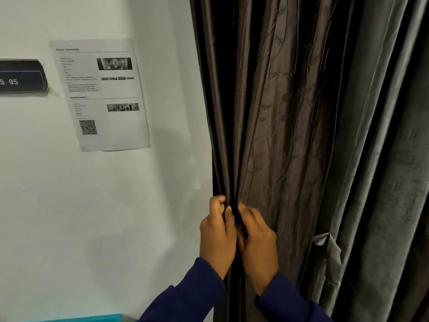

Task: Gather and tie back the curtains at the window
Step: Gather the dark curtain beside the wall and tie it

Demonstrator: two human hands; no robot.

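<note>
A brown patterned curtain [274,117] hangs in folds right of a white wall. My left hand [217,233] grips its left edge folds, fingers curled round the fabric. My right hand [255,238] lies just beside it, fingers curled into the same bunch of folds. A grey curtain [383,159] hangs to the right, and a grey fabric strip [327,254] loops around its lower part. Dark blue sleeves cover both forearms.
The white wall [104,205] on the left carries a printed paper sheet [102,94] and a dark sign plate [21,76]. A teal edge [92,318] shows at the bottom.
</note>
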